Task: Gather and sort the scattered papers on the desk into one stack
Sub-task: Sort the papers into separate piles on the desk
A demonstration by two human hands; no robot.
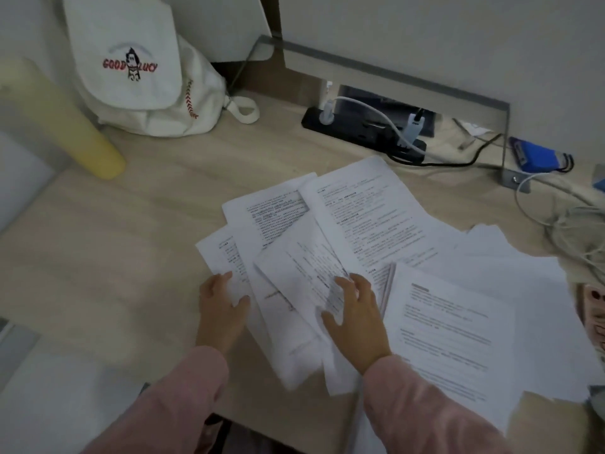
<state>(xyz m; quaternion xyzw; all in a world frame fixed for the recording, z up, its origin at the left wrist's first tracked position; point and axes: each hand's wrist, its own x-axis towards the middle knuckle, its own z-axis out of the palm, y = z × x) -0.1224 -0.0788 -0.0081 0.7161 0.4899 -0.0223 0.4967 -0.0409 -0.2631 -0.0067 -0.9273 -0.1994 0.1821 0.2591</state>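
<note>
Several white printed papers (366, 217) lie fanned and overlapping on the light wooden desk (137, 244), from the centre out to the right. My left hand (222, 309) pinches the near-left edge of the leftmost sheets, thumb on top. My right hand (355, 319) rests on a tilted sheet (304, 263) in the middle of the pile, fingers spread and thumb hooked at its near edge. A thicker stapled set (451, 322) lies just right of my right hand. Pink sleeves cover both forearms.
A white "GOOD LUCK" cloth bag (137, 70) stands at the back left beside a yellow cylinder (75, 132). A black power strip (363, 132) with plugs and cables sits behind the papers. Tangled white cables (576, 231) and a blue object (537, 155) are at the right.
</note>
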